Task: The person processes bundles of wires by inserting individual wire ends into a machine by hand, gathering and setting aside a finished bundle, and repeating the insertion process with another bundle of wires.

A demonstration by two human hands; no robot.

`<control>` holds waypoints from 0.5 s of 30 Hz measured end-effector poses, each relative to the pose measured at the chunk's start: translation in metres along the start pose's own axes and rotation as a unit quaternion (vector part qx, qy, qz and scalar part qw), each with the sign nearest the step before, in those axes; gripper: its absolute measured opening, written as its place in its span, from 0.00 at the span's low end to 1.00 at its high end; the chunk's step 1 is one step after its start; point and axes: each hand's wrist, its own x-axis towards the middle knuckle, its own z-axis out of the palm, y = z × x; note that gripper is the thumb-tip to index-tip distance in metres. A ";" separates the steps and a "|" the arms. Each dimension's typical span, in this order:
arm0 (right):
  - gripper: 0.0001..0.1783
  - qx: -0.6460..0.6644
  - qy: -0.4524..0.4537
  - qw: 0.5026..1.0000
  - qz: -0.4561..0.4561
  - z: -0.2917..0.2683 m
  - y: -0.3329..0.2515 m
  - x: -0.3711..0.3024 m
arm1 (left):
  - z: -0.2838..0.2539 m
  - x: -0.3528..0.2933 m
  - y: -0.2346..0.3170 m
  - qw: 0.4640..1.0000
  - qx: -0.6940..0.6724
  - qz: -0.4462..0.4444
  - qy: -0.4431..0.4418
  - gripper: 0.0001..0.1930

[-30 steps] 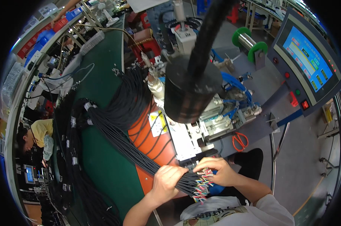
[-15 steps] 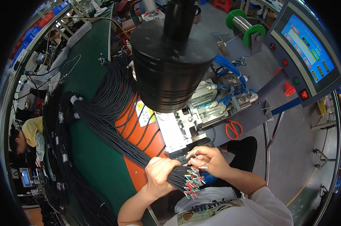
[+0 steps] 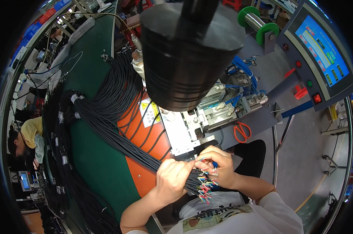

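Observation:
A thick bundle of black cables (image 3: 139,154) runs down from the upper left into my left hand (image 3: 171,178), whose fingers are wrapped round it close to its end. Beyond that grip, stripped ends with red, green, yellow, white and blue wires (image 3: 205,188) fan out. My right hand (image 3: 220,165) is beside them, thumb and fingers pinched at the end of one cable at the top of the bundle. The fingertips of both hands nearly meet there. Just beyond them lies the machine's pale metal plate (image 3: 175,134).
A large black lamp-like cylinder (image 3: 188,58) hangs over the machine. Orange-handled scissors (image 3: 242,132) lie to the right. A touch screen (image 3: 320,50) and a green-flanged wire spool (image 3: 258,23) stand farther off. More black cables (image 3: 73,171) hang at left, near a person in yellow (image 3: 30,132).
My left hand has shifted slightly right along with the bundle's end. My right fingers have drawn closer to the left ones. The whole view has tilted a little.

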 end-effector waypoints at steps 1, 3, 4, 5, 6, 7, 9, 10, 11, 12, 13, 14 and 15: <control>0.18 -0.043 0.030 0.998 -0.031 0.003 -0.003 0.001 | 0.000 0.000 0.000 1.000 0.000 -0.001 0.002 0.17; 0.27 -0.136 0.064 0.982 -0.112 0.013 -0.011 0.001 | 0.001 0.000 0.000 0.999 -0.020 -0.036 0.018 0.15; 0.26 -0.161 0.057 0.977 -0.126 0.014 -0.011 0.000 | 0.002 0.002 0.000 0.998 -0.031 -0.024 0.046 0.13; 0.25 -0.187 0.051 0.971 -0.141 0.014 -0.011 -0.001 | 0.003 0.000 -0.001 0.998 -0.031 -0.025 0.047 0.13; 0.22 -0.127 0.026 0.986 -0.101 0.008 -0.010 0.000 | 0.004 -0.002 -0.001 0.999 -0.019 -0.012 0.036 0.13; 0.19 -0.065 -0.001 0.996 -0.059 0.000 -0.009 0.001 | 0.005 -0.004 -0.001 1.000 -0.006 0.000 0.026 0.13; 0.09 0.265 -0.042 0.948 0.169 -0.008 -0.001 0.003 | 0.002 -0.005 -0.001 1.000 -0.004 -0.004 0.000 0.13; 0.09 0.312 -0.053 0.926 0.206 -0.012 0.001 0.006 | 0.003 -0.005 -0.003 1.000 -0.002 0.002 0.000 0.13; 0.08 0.358 -0.064 0.899 0.243 -0.014 0.003 0.008 | 0.005 -0.005 -0.004 1.000 0.001 0.007 0.001 0.13; 0.08 0.358 -0.063 0.899 0.243 -0.017 0.002 0.010 | 0.005 -0.005 -0.004 1.000 0.001 0.007 0.001 0.13; 0.08 0.350 -0.072 0.897 0.260 -0.018 -0.002 0.011 | 0.005 -0.004 -0.004 1.000 -0.013 0.005 0.006 0.13; 0.08 0.342 -0.082 0.895 0.276 -0.019 -0.003 0.012 | 0.006 -0.003 -0.005 1.000 -0.027 0.003 0.011 0.13; 0.08 0.343 -0.082 0.894 0.277 -0.020 -0.002 0.012 | 0.004 -0.002 -0.006 1.000 -0.026 0.002 0.010 0.13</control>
